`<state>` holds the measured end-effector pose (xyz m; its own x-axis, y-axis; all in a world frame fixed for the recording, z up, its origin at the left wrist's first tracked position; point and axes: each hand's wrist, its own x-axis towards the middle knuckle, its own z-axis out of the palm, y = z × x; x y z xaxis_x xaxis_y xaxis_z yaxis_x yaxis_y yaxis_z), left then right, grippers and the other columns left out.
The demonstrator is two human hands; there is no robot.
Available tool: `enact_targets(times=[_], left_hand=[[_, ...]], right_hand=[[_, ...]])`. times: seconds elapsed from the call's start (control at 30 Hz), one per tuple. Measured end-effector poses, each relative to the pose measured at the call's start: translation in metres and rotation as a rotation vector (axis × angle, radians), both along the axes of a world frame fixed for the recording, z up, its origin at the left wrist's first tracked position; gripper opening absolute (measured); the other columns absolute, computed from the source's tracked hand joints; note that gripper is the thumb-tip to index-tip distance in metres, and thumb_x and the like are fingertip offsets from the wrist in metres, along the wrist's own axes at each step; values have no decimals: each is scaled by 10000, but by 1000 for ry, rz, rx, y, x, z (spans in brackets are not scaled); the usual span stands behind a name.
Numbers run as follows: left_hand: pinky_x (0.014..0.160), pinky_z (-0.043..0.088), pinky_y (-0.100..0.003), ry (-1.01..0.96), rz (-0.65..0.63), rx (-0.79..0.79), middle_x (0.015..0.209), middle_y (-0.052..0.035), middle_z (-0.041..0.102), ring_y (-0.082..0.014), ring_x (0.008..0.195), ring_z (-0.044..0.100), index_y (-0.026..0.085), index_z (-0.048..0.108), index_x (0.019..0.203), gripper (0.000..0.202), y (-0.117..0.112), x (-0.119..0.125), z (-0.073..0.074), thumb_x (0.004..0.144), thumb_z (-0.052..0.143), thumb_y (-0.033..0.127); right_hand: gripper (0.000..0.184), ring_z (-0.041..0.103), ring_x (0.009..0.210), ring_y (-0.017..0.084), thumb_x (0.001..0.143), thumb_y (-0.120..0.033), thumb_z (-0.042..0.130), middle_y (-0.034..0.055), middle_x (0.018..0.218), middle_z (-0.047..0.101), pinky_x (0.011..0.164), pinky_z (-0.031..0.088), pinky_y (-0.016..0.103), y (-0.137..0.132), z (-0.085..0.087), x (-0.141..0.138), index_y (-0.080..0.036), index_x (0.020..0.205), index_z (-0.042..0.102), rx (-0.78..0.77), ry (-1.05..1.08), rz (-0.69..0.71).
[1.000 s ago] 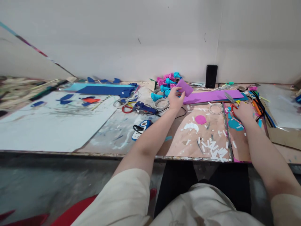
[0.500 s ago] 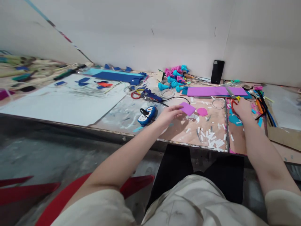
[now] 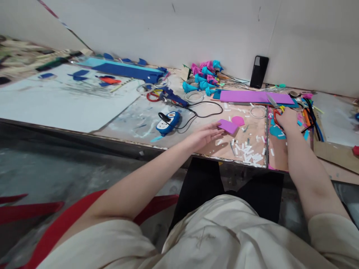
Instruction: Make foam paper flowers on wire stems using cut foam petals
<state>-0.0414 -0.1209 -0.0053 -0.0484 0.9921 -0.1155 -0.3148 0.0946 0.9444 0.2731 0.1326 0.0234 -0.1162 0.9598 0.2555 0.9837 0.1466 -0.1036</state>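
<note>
My left hand [image 3: 203, 136] lies flat near the table's front edge, its fingertips touching a small purple foam square [image 3: 227, 126] that rests on the brown work mat [image 3: 218, 116]. A pink foam disc [image 3: 238, 120] sits just beyond the square. My right hand [image 3: 285, 119] rests further right on red-handled scissors [image 3: 276, 112], fingers curled over the handles, with teal foam scraps [image 3: 276, 132] beside it. A long purple foam sheet [image 3: 255, 97] lies behind both hands.
Several white paper slivers [image 3: 248, 151] litter the mat. A blue glue gun [image 3: 171, 98], a blue-and-white tape dispenser [image 3: 167, 122], tape rolls [image 3: 194, 96], pink and cyan foam cones [image 3: 203, 76], a black phone [image 3: 258, 71] against the wall, and a large white sheet [image 3: 64, 101] at left.
My left hand brought the purple square down from the back of the table to the mat near the front edge. The right hand stayed on the scissors. The view shifted left and down.
</note>
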Motion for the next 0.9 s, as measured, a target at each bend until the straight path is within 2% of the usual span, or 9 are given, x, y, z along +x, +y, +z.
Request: enact_targets(times=[0.17,0.37,0.53,0.63,0.7,0.73,0.8,0.83,0.9], left_hand=[[1137,512,-550,-7,-24,7,1363,-144,685,-338,1377,578,208,686,1219,421,-1,-3,-1,825,694,353],[1172,482,-522,-39,-45,1,1374,-130,679,-319,1409,549,224,679,1239,447,-9,-7,7,814,715,358],[1119,522,-526,-46,-10,-52,1313,-140,710,-330,1350,602,220,706,1191,406,-10,-4,6,818,707,380],[1033,573,-454,17,15,-61,1192,-130,755,-304,1210,697,221,705,1166,424,-10,-3,4,765,770,346],[830,623,-393,150,25,-63,1082,-120,775,-271,973,768,230,673,1225,493,-11,-5,8,764,786,363],[690,606,-347,245,27,-67,978,-104,778,-238,805,764,237,655,1255,515,-11,-7,13,779,780,387],[482,468,-264,464,30,-56,692,-32,699,-161,513,631,232,657,1245,481,-8,-9,25,816,750,429],[450,413,-249,569,25,-34,596,-2,630,-140,453,564,220,683,1189,415,-5,-9,31,836,725,433],[482,416,-255,755,16,45,582,-3,607,-144,481,564,201,726,1081,288,8,-7,42,872,668,390]], right_hand=[[525,698,992,385,917,-475,499,291,1065,737,846,508,430,1,0,-1,-43,1121,717,-1,-2,4],[531,706,974,392,905,-478,514,297,1055,742,835,507,437,4,-2,-1,-27,1095,722,-6,-45,0],[508,712,962,383,907,-463,521,302,1029,743,828,510,429,3,-1,-1,-26,1057,732,-20,-46,15],[502,713,988,395,910,-462,541,312,1043,737,838,516,440,1,1,-2,-25,1064,733,-32,-45,15],[511,709,1005,395,906,-462,556,314,1070,732,842,518,437,-1,2,-4,-20,1097,725,-38,-42,4],[516,708,1009,393,905,-462,558,313,1078,730,841,518,434,-1,2,-4,-18,1111,720,-40,-41,-1],[523,706,1005,391,905,-462,550,310,1076,730,833,517,428,-2,2,-5,-14,1118,715,-38,-38,-2],[522,706,1001,392,907,-460,545,310,1069,730,830,516,427,-2,1,-5,-12,1113,714,-34,-36,3],[518,705,1000,397,908,-460,544,311,1061,730,833,515,430,-1,0,-5,-10,1099,713,-33,-29,12]])
